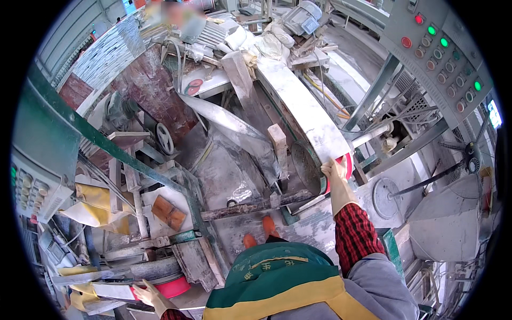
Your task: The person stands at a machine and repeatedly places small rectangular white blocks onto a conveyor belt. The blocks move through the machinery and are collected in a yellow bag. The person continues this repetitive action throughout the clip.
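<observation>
My right hand [336,173], in a pale glove, is closed at the near end of a long white stone slab [306,109]. Beside its fingers shows the red curved end [349,166] of the bed under the slab. At the lower left my left hand [149,295], gloved the same way, lies with fingers stretched out. It touches the end of a second white strip [113,290], next to a red rounded roller or drum [173,288]. The underside of both palms is hidden.
A control panel [437,58] with lit buttons stands at the upper right, another [34,189] at the left. A green rail [106,144] crosses the left side. Stone offcuts [229,40], a motor [301,18] and a handwheel [164,138] lie beyond. A bar [256,207] runs before my feet.
</observation>
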The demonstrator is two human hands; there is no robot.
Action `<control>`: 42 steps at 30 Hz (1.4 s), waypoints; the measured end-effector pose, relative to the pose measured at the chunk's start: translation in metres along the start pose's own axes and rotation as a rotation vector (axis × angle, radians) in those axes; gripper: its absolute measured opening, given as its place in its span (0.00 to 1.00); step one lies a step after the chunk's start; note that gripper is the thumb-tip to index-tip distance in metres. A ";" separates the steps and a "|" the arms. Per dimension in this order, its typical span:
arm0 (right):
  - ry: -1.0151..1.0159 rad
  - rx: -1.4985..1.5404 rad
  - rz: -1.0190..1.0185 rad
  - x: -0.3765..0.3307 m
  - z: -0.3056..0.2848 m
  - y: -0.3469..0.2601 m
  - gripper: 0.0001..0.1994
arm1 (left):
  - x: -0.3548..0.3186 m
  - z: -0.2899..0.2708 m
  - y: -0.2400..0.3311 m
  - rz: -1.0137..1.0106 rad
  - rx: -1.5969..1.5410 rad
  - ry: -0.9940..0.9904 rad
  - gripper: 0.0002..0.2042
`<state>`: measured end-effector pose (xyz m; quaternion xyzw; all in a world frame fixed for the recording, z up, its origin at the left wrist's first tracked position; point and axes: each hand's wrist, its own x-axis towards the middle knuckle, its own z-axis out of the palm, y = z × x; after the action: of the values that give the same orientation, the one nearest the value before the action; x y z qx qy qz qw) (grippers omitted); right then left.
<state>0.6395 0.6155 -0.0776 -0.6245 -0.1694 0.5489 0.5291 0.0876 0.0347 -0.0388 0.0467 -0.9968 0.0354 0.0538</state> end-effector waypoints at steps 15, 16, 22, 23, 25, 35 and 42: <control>-0.196 -0.662 0.231 -0.019 -0.190 0.139 0.32 | 0.024 -0.014 -0.004 -0.091 0.113 0.179 0.28; -0.194 -0.721 0.235 -0.029 -0.182 0.135 0.32 | 0.024 -0.014 -0.007 -0.075 0.100 0.160 0.28; -0.260 -0.641 0.146 -0.058 -0.121 0.131 0.31 | 0.021 -0.015 0.002 -0.071 0.137 0.204 0.27; -0.313 -0.665 0.150 -0.064 -0.098 0.130 0.30 | 0.018 -0.020 0.001 -0.084 0.144 0.200 0.26; -0.417 -0.677 0.134 -0.072 -0.070 0.131 0.30 | 0.019 -0.015 -0.003 -0.077 0.152 0.225 0.26; -0.691 -0.723 0.183 -0.088 -0.050 0.146 0.32 | 0.007 -0.017 0.005 -0.027 0.123 0.320 0.26; -0.584 -0.953 0.198 -0.082 -0.099 0.143 0.30 | 0.001 -0.017 0.006 0.035 0.167 0.395 0.24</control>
<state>0.6441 0.4491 -0.1735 -0.6294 -0.4783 0.6088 0.0662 0.0873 0.0420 -0.0226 0.0258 -0.9611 0.1272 0.2436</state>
